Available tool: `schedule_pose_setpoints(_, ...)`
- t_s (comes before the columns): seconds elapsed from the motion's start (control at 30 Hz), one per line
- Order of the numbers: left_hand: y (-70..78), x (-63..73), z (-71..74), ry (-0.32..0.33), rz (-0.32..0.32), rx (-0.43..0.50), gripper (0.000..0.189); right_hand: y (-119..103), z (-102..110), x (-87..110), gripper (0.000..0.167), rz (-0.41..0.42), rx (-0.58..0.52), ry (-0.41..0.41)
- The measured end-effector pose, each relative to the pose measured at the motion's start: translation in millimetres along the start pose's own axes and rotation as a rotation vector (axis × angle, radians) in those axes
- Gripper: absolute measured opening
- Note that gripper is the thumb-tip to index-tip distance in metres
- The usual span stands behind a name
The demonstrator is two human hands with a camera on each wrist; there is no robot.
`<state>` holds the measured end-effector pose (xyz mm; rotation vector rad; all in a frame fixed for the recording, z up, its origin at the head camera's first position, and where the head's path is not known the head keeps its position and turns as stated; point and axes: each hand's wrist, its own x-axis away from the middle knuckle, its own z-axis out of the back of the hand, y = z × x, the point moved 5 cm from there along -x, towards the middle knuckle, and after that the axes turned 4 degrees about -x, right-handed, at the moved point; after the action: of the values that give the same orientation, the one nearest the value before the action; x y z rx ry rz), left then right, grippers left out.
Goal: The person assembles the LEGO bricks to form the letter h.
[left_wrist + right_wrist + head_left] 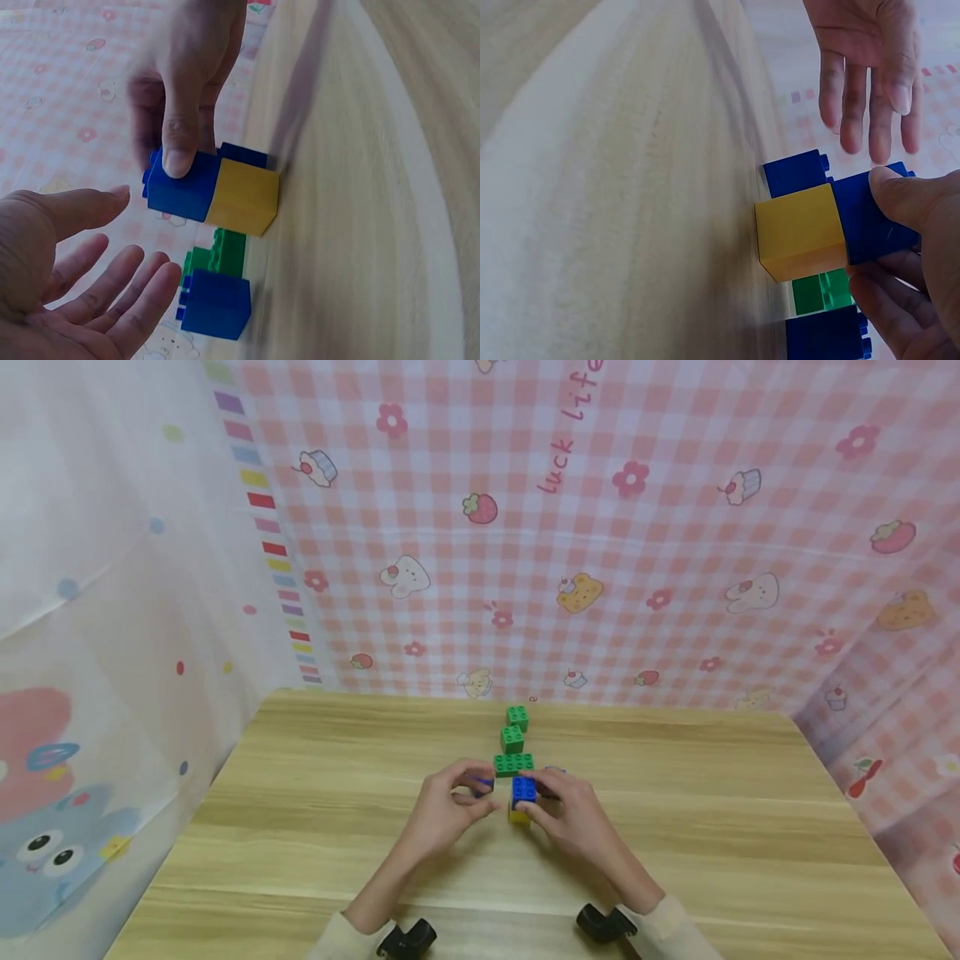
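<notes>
My right hand [573, 806] pinches a blue toy building brick [523, 788] between thumb and fingers. That brick sits on top of a yellow brick [799, 232], their sides nearly lined up. To the left, my left hand [446, 806] has its fingers spread and holds nothing, as the right wrist view shows. A separate blue brick [216, 304] stands on the table just beyond the left fingertips, partly covered by them in the head view. Behind the right hand is another blue brick [825, 334], mostly hidden in the head view.
Beyond the hands, a long green brick [513, 765] and two smaller green bricks, one nearer [512, 739] and one farther [517, 717], run in a line toward the back edge of the wooden table [675, 793]. A pink checked cloth [525, 568] hangs behind it.
</notes>
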<state>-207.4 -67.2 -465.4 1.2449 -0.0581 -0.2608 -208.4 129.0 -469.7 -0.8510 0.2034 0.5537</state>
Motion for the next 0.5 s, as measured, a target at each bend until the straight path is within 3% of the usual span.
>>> schedule_pose_setpoints(0.3,-6.3,-6.3,16.6,0.065,0.007,-0.023,0.041,6,3,-0.1,0.057,-0.133,0.088,-0.044)
schedule_pose_setpoints(0.5,-11.8,-10.0,25.1,0.093,0.012,-0.036,0.041,12,10,1.8,0.06,-0.104,0.072,-0.025)
